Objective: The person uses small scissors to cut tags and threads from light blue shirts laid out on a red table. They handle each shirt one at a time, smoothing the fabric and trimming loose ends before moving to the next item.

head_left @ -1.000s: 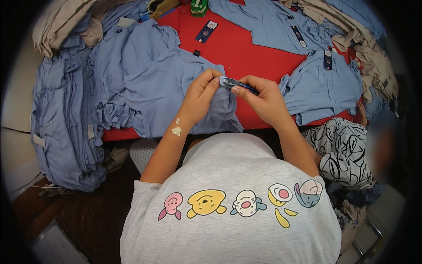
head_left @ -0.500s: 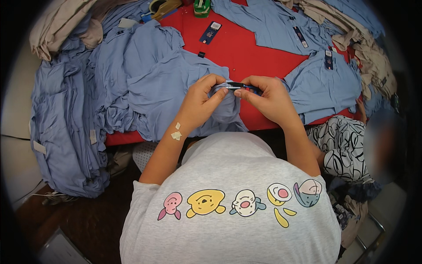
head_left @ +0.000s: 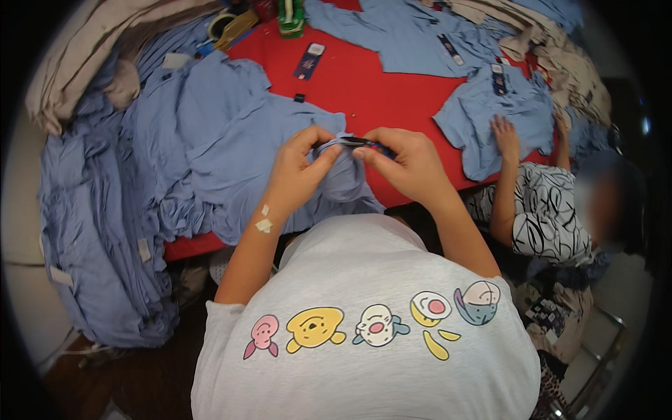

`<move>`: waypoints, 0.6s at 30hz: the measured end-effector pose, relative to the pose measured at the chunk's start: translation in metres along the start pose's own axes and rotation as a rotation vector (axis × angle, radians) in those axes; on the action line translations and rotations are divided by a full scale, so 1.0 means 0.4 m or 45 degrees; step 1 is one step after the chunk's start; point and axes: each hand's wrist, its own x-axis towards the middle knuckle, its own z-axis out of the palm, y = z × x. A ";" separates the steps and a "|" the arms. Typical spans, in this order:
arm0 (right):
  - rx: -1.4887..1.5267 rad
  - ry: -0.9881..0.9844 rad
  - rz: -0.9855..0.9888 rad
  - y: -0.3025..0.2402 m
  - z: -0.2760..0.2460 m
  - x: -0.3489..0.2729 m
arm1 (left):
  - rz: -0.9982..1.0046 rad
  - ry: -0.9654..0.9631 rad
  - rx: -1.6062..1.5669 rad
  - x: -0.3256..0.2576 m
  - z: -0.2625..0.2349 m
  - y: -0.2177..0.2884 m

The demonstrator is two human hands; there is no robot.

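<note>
My left hand is closed on the edge of a light blue garment, pinching the cloth between thumb and fingers. Spread over the red table, the rest of that garment reaches away to the left. My right hand grips small thread snips with dark blades and a blue and red handle. Their tips point left and meet the pinched cloth beside my left thumb. Whether the blades are apart or together is too small to tell.
On the right, a co-worker's hand rests flat on a tagged blue shirt. A navy hang tag, a green object and a tape roll lie toward the back. Heaped blue clothes hang off the left edge.
The view has shifted slightly, and both my hands stay together at the cloth edge with the snips. On the right, the co-worker's arm has come up and a hand now lies on the blue shirt.
</note>
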 end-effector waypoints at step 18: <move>0.994 -0.041 0.278 0.250 0.004 -0.185 | -0.188 -0.189 -0.550 0.105 0.150 -0.025</move>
